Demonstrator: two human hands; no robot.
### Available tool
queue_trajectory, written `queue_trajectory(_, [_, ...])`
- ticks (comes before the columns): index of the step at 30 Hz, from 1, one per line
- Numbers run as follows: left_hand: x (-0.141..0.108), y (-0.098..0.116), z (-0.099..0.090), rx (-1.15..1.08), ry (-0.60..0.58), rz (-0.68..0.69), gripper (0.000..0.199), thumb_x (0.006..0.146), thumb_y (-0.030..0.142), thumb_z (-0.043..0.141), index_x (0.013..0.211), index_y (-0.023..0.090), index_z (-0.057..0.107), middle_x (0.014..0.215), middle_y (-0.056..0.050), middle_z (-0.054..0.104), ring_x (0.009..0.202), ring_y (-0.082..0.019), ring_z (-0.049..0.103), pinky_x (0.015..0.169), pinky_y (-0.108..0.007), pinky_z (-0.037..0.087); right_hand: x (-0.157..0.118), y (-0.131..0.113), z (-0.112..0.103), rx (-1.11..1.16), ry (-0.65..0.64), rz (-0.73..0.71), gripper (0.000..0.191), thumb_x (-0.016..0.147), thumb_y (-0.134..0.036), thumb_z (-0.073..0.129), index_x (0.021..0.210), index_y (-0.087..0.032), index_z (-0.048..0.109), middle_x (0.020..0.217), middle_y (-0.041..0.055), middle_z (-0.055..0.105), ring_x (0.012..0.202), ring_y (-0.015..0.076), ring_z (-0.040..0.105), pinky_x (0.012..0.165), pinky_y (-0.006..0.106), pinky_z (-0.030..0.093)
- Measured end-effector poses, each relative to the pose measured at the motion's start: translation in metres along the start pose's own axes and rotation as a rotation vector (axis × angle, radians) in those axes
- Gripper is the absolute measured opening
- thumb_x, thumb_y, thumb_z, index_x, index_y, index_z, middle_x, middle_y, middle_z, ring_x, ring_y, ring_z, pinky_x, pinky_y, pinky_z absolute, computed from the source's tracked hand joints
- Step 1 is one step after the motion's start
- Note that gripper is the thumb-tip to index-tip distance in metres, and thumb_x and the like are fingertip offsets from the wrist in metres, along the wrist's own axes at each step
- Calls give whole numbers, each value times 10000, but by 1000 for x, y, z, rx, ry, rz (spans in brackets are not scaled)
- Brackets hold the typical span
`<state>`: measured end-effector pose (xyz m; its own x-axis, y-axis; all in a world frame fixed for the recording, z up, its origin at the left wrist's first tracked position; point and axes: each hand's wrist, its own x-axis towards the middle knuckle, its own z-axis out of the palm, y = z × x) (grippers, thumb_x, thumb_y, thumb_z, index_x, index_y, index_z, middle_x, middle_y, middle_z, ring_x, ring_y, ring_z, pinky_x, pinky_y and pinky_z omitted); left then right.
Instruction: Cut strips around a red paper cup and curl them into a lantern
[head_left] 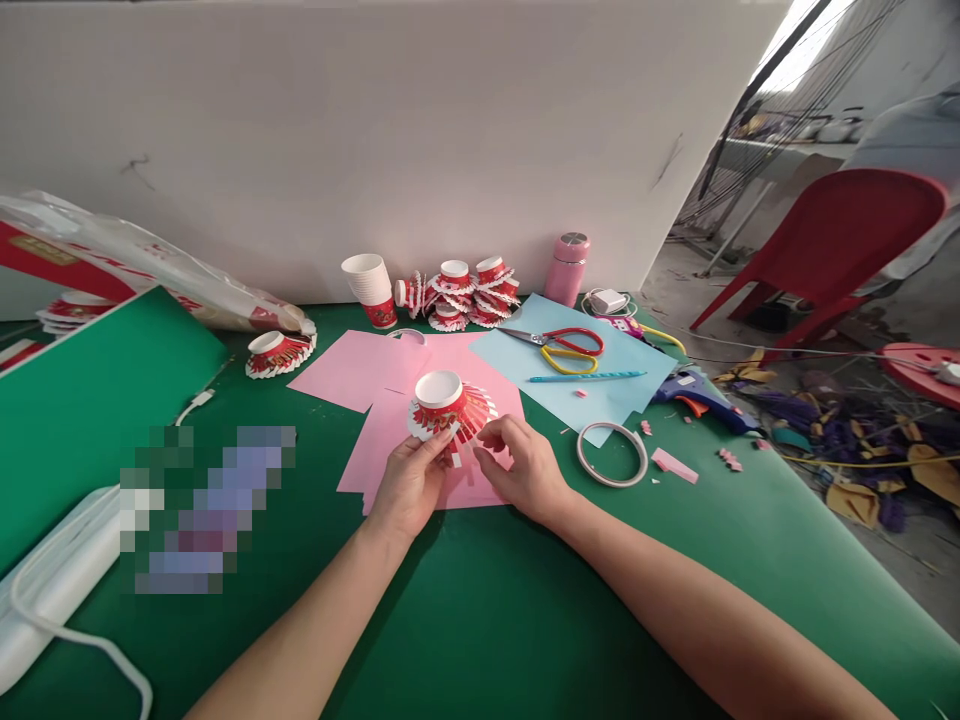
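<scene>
A red paper cup (439,394) with its side cut into strips that fan outward is above pink paper sheets (390,455). My left hand (415,478) pinches the cup's near edge between thumb and fingers. At the cup's right side, my right hand (523,462) has its thumb and forefinger curled close to the strips; whether a strip is between them is too small to tell. The cup's white round base faces up. Some strips on the near side hang loose, while those on the left are folded into a scalloped rim.
Finished-looking cut cups (454,300), stacked cups (367,280) and a pink bottle (568,270) stand along the wall. Scissors (562,345) and a blue pencil (587,377) lie on blue paper (622,365). Right are a tape roll (612,482) and glue gun (705,398).
</scene>
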<state>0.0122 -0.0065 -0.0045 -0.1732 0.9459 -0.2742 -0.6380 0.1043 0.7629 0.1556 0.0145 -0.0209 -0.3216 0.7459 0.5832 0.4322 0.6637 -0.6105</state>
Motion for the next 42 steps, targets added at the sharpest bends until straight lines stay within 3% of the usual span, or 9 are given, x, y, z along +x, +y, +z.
queue_trajectory(3, [0,1,-1,15,-21,-5,143,565,163,778,682,133,702,707,-30,674,634,-108,570,568,-232,414,1,4,-2,-204,-42,-218,104,820,-184,509,917,-196,542,876,70,610,806,189,541,685,308,471])
queue_trajectory(8, [-2,0,0,25,-72,-22,144,585,175,768,713,144,709,765,-37,699,694,-131,602,630,-250,433,2,1,-4,-405,-48,-327,102,855,-241,531,934,-200,581,944,72,624,819,195,524,701,318,451])
queue_trajectory(18, [-1,0,0,2,-68,7,157,590,158,758,739,160,710,783,-19,714,736,-129,625,695,-239,451,3,-4,-9,-247,-28,-339,173,894,-287,500,909,-194,645,875,66,678,763,165,578,681,294,467])
queue_trajectory(22, [-3,-1,1,24,-82,6,164,585,170,768,738,155,710,754,-17,711,698,-120,616,666,-234,459,3,-3,-9,-87,77,-251,163,892,-225,495,858,-175,646,785,65,682,709,153,592,653,271,482])
queue_trajectory(31, [-5,-6,0,133,-194,25,255,648,176,736,900,160,706,924,-59,716,888,-197,632,838,-337,481,6,-4,-8,239,147,222,200,857,-285,521,744,-162,631,663,23,676,564,112,585,533,208,460])
queue_trajectory(37, [-5,-8,0,177,-203,63,281,636,187,744,912,153,706,915,-66,714,882,-207,634,837,-336,474,8,-2,-5,338,170,351,235,839,-341,522,726,-165,630,637,22,667,560,123,587,532,217,473])
queue_trajectory(42, [-5,-11,-3,230,-189,105,259,635,211,751,885,156,713,880,-61,720,841,-187,635,814,-318,474,8,-3,-5,323,184,325,224,843,-326,527,729,-164,633,621,16,661,545,115,579,519,209,464])
